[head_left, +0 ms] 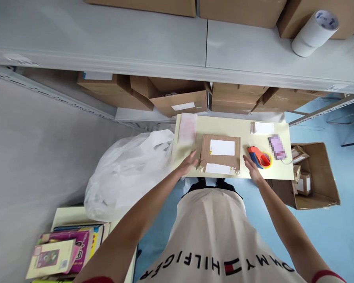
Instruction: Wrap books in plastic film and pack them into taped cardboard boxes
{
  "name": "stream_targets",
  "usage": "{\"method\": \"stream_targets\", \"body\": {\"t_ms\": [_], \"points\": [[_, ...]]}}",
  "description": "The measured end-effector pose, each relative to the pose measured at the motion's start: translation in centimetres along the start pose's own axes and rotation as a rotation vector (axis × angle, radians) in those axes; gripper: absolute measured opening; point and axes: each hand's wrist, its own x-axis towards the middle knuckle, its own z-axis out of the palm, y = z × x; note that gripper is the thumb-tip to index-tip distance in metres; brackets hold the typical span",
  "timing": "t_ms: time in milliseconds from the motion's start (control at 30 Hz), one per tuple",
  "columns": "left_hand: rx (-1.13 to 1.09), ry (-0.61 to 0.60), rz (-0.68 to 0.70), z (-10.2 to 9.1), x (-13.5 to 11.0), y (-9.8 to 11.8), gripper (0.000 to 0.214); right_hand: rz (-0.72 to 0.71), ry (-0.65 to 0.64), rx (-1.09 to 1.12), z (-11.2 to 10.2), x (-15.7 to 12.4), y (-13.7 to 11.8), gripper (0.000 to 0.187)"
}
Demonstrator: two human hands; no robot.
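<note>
A closed cardboard box lies on the pale yellow table. Its upper face carries a white label, and a second white label sits along its near edge. Just left of the box, my left hand is held with its fingers stretched out, holding nothing. My right hand stands on the other side, fingers extended and likewise free, between the box and a red and blue tape dispenser. Neither hand plainly touches the box.
Farther right on the table are a stack of white labels and a blurred purple phone-like object. A large plastic bag is at left, above piled books. An open carton holds small boxes. Shelving runs behind.
</note>
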Motion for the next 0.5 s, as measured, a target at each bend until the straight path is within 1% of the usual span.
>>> {"method": "stream_targets", "body": {"t_ms": [33,67,133,200,233,300,400,467,500], "points": [[0.017,-0.045,-0.006,0.1,-1.2,-0.6,0.106,-0.011,-0.038,-0.026,0.2,-1.0,0.9,0.085],[0.041,-0.075,0.018,0.5,-2.2,-0.9,0.115,-0.025,-0.075,-0.050,0.5,-1.8,1.8,0.094],[0.085,-0.087,0.079,1.6,-3.5,-0.9,0.122,-0.064,-0.128,-0.090,1.6,-2.7,2.8,0.118],[0.119,-0.023,0.119,2.7,-3.7,-0.2,0.113,-0.110,-0.138,-0.108,2.5,-2.8,2.9,0.136],[0.127,0.028,0.126,3.0,-3.6,0.4,0.104,-0.133,-0.124,-0.110,2.8,-2.6,2.5,0.139],[0.123,0.142,0.136,3.2,-3.0,1.8,0.088,-0.178,-0.067,-0.116,3.0,-2.3,1.2,0.135],[0.086,0.289,0.143,2.5,-1.8,4.4,0.060,-0.237,0.052,-0.136,2.4,-2.0,-1.6,0.122],[0.060,0.339,0.119,1.7,-0.8,6.1,0.042,-0.235,0.153,-0.147,2.0,-1.6,-3.6,0.116],[0.048,0.346,0.100,1.4,-0.2,6.8,0.038,-0.214,0.208,-0.157,1.8,-1.2,-4.4,0.114]]}}
